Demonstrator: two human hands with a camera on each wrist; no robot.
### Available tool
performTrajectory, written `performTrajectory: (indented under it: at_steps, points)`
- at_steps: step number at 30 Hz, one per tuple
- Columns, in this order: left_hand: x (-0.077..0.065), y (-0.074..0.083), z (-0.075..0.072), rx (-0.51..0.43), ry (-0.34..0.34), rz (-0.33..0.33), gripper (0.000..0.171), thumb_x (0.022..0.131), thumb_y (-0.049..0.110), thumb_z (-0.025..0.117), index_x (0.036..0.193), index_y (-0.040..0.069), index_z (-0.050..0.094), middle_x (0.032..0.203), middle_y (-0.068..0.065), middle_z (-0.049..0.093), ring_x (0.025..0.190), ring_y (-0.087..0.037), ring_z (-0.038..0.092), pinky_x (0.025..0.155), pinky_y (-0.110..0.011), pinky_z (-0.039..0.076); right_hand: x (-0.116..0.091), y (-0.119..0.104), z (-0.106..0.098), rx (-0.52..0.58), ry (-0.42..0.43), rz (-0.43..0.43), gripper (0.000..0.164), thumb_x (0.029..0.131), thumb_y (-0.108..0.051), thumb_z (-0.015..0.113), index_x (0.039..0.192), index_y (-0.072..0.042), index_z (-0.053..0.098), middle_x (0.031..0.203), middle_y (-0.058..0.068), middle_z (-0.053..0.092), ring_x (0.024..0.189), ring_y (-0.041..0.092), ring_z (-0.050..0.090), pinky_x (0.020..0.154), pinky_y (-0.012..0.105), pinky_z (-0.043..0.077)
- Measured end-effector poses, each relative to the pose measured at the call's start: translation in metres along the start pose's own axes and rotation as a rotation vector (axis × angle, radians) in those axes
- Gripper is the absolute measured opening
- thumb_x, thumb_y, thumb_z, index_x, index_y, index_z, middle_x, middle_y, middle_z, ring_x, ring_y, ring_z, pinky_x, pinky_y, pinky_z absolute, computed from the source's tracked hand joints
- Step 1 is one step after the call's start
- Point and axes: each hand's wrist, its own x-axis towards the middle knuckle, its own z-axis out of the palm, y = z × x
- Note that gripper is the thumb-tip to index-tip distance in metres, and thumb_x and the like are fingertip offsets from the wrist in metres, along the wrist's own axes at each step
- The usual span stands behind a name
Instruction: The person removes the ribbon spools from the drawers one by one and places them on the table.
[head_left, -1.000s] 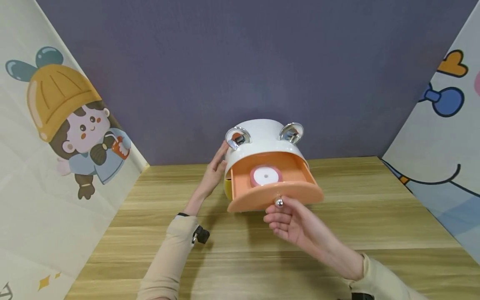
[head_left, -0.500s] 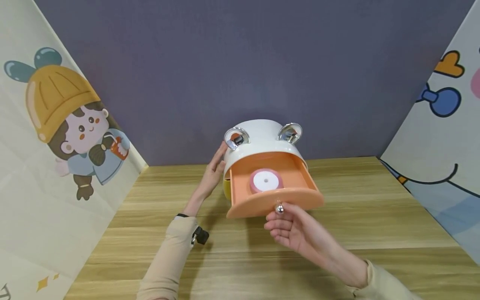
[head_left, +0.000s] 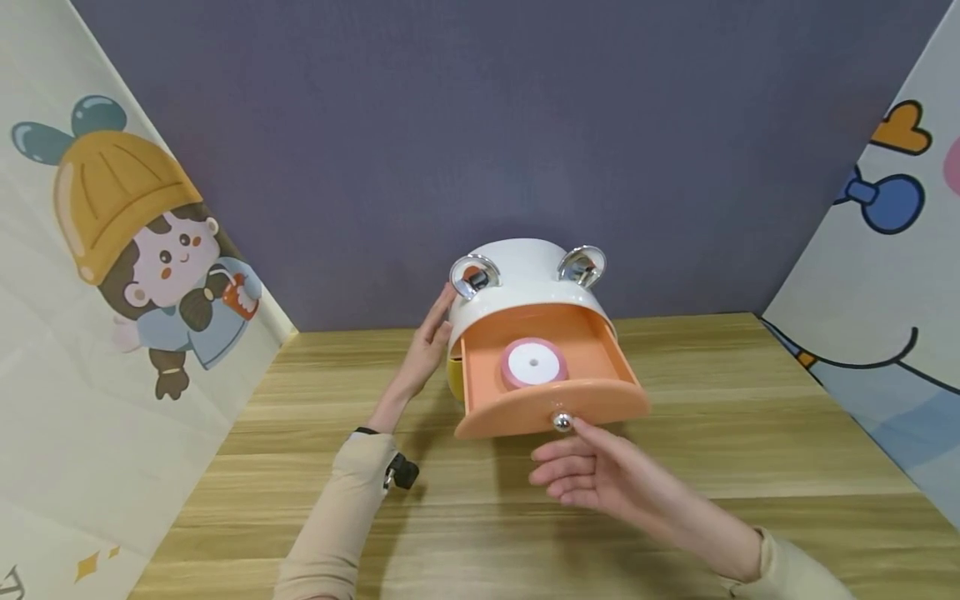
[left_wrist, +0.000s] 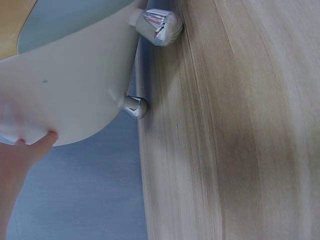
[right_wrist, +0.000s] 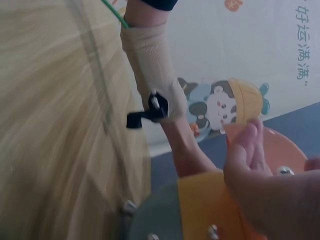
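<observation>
A small white cabinet point(head_left: 517, 271) with two silver ear-like rings stands on the wooden table. Its top orange drawer point(head_left: 551, 404) is pulled out. Inside lies a round white disc point(head_left: 533, 363) with a pink rim, like a ribbon roll. My left hand point(head_left: 422, 358) rests against the cabinet's left side with fingers extended, its fingertips partly hidden. Just below the silver knob point(head_left: 562, 422) is my right hand point(head_left: 600, 475), fingers loose and apart from it. The right thumb tip is at the knob's edge; whether it touches cannot be told.
Below the orange drawer, the right wrist view shows a yellow drawer front point(right_wrist: 200, 205) and a grey-green one point(right_wrist: 155, 215). Silver feet point(left_wrist: 160, 27) carry the cabinet. A dark blue-grey wall point(head_left: 517, 125) rises behind it, with printed panels point(head_left: 60, 417) at both sides.
The orange drawer has come farther out toward me, with the disc in it. My right hand has loosened from the knob and moved slightly down and right. The left hand stays put.
</observation>
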Motion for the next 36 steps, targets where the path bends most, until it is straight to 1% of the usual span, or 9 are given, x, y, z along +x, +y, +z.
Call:
performTrajectory:
  at_steps: [4, 9, 11, 14, 18, 22, 26, 30, 36]
  points:
    - [0.0, -0.001, 0.001, 0.008, 0.0, -0.005, 0.082, 0.095, 0.066, 0.041, 0.157, 0.013, 0.03, 0.169, -0.002, 0.014, 0.157, -0.022, 0.007, 0.127, -0.05, 0.012, -0.018, -0.018, -0.007, -0.205, -0.141, -0.028, 0.046, 0.11, -0.014, 0.02, 0.13, 0.002, 0.058, 0.124, 0.011, 0.07, 0.112, 0.017, 0.068, 0.1, 0.03, 0.054]
    - [-0.002, -0.002, 0.002, 0.018, 0.01, -0.02, 0.059, 0.106, 0.043, 0.04, 0.157, 0.015, 0.03, 0.169, 0.0, 0.014, 0.157, -0.022, 0.008, 0.127, -0.049, 0.013, -0.031, -0.068, 0.001, -0.587, -0.23, -0.124, 0.037, 0.106, 0.005, 0.028, 0.134, 0.007, 0.051, 0.129, 0.017, 0.066, 0.115, 0.023, 0.067, 0.099, 0.034, 0.055]
    - [-0.003, -0.002, 0.004, 0.024, 0.006, -0.03, 0.052, 0.108, 0.029, 0.038, 0.157, 0.014, 0.029, 0.169, 0.0, 0.013, 0.157, -0.022, 0.007, 0.127, -0.049, 0.014, -0.03, -0.09, 0.007, -0.765, -0.206, -0.184, 0.037, 0.103, 0.009, 0.033, 0.134, 0.003, 0.053, 0.127, 0.017, 0.067, 0.113, 0.022, 0.068, 0.095, 0.033, 0.057]
    - [-0.003, 0.0, 0.007, 0.026, -0.004, -0.041, 0.049, 0.109, 0.014, 0.035, 0.157, 0.011, 0.027, 0.169, -0.003, 0.011, 0.157, -0.023, 0.006, 0.127, -0.049, 0.013, -0.023, -0.114, 0.012, -1.005, -0.118, -0.263, 0.038, 0.102, 0.008, 0.041, 0.134, -0.005, 0.056, 0.125, 0.01, 0.068, 0.111, 0.018, 0.068, 0.092, 0.03, 0.058]
    - [-0.004, 0.015, 0.009, 0.007, -0.01, -0.042, 0.05, 0.108, 0.013, 0.035, 0.156, 0.004, 0.026, 0.169, -0.01, 0.01, 0.157, -0.029, 0.005, 0.127, -0.052, 0.012, -0.005, -0.13, 0.012, -1.269, 0.062, -0.261, 0.032, 0.102, -0.008, 0.054, 0.13, -0.021, 0.061, 0.122, -0.003, 0.069, 0.109, 0.012, 0.067, 0.086, 0.026, 0.058]
    - [-0.005, 0.031, 0.009, 0.01, -0.02, -0.043, 0.054, 0.108, 0.024, 0.038, 0.155, 0.001, 0.026, 0.168, -0.014, 0.011, 0.157, -0.032, 0.005, 0.126, -0.054, 0.013, 0.017, -0.132, 0.003, -1.38, 0.131, -0.223, 0.029, 0.099, -0.017, 0.062, 0.128, -0.021, 0.062, 0.123, -0.001, 0.069, 0.112, 0.017, 0.067, 0.089, 0.028, 0.058]
    - [-0.006, 0.033, 0.006, 0.007, -0.018, -0.046, 0.059, 0.107, 0.033, 0.04, 0.155, 0.002, 0.027, 0.168, -0.013, 0.011, 0.157, -0.032, 0.006, 0.126, -0.054, 0.013, 0.035, -0.13, -0.009, -1.513, 0.121, -0.213, 0.038, 0.095, -0.024, 0.068, 0.131, -0.015, 0.062, 0.131, 0.002, 0.066, 0.12, 0.02, 0.063, 0.099, 0.036, 0.055]
    - [-0.006, 0.031, 0.004, -0.002, -0.012, -0.043, 0.064, 0.106, 0.04, 0.04, 0.156, 0.004, 0.027, 0.168, -0.012, 0.011, 0.157, -0.031, 0.005, 0.126, -0.053, 0.011, 0.049, -0.129, -0.019, -1.638, 0.041, -0.203, 0.051, 0.092, -0.03, 0.071, 0.138, -0.013, 0.056, 0.14, 0.001, 0.059, 0.13, 0.02, 0.055, 0.107, 0.046, 0.047]
    - [-0.005, 0.033, 0.003, -0.006, -0.017, -0.035, 0.066, 0.105, 0.044, 0.04, 0.157, 0.005, 0.026, 0.168, -0.012, 0.01, 0.157, -0.03, 0.005, 0.127, -0.053, 0.011, 0.062, -0.13, -0.033, -1.655, -0.088, -0.174, 0.061, 0.089, -0.025, 0.075, 0.143, -0.008, 0.051, 0.146, 0.005, 0.054, 0.135, 0.025, 0.05, 0.112, 0.051, 0.041]
